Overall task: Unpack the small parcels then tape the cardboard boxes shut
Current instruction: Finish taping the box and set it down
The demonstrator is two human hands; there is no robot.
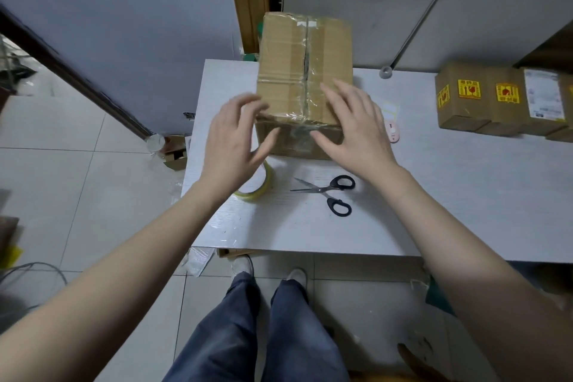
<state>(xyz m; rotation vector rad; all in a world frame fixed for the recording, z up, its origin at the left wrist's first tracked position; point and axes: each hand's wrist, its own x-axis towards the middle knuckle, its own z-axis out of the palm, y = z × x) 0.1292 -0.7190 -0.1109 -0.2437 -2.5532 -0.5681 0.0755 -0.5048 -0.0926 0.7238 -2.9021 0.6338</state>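
1. A tall cardboard box (305, 84) stands on the white table (434, 195), towards its far left end. Its top flaps are closed, and clear tape runs along the centre seam and across the top in a band.

2. Both hands are at the near end of the box with fingers spread and straight, gripping nothing. The left hand (235, 136) is at the near left corner, blurred; I cannot tell whether it touches the cardboard. The right hand (356, 127) lies over the near right top edge, fingers seemingly resting on or just above the taped surface.

3. My judgement: this is the taping step, at its close for this box. The hands look to be smoothing tape down over the near edge, or about to turn or lift the box.

4. A roll of clear tape (259, 186) lies on the table just below the left hand, partly hidden by the wrist. Black-handled scissors (333, 192) lie open beside it, nearer the right forearm.

5. A row of small cardboard boxes (496, 102) with yellow warning stickers sits well apart, at the right end of the table.

6. The next move likely calls for pressing down any loose tape on the near face, then setting this box aside and reaching for one of the small boxes, the tape roll and scissors being close at hand.
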